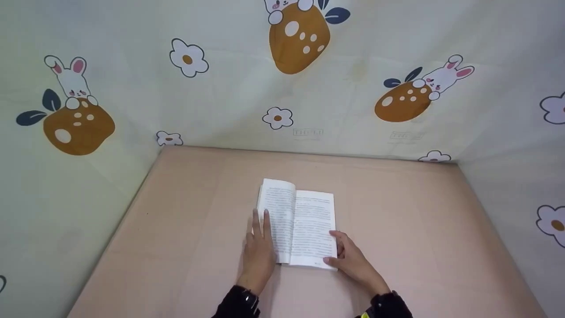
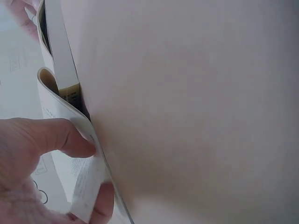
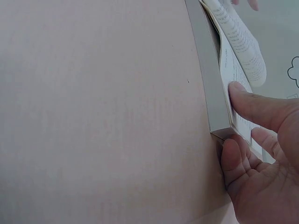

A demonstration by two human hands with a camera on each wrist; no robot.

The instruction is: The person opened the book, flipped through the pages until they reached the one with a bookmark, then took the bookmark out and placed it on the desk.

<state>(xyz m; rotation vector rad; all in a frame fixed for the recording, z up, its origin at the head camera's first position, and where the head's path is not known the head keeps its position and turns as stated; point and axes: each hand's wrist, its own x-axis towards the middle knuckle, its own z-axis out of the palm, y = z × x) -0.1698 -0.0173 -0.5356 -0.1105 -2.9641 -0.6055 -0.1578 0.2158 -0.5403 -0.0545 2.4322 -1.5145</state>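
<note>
An open book (image 1: 314,229) with printed pages lies on the tan surface, its left-hand pages (image 1: 280,201) bowed up from the spine. At the book's left edge, my left hand (image 1: 259,254) has its thumb and fingers about the pages, and a narrow strip of page (image 2: 86,186) shows between them in the left wrist view. My right hand (image 1: 353,260) grips the lower right corner. Its thumb (image 3: 254,105) presses on the right-hand page, while the other fingers curl at the side of the thick page block (image 3: 205,70). Part of the left fingers is hidden by paper.
The tan tabletop (image 1: 176,221) spreads around the book. Pale cloth walls (image 1: 229,88) printed with rabbits, brown fruit and flowers stand at the back and both sides. Dark sleeves (image 1: 240,302) cover both forearms.
</note>
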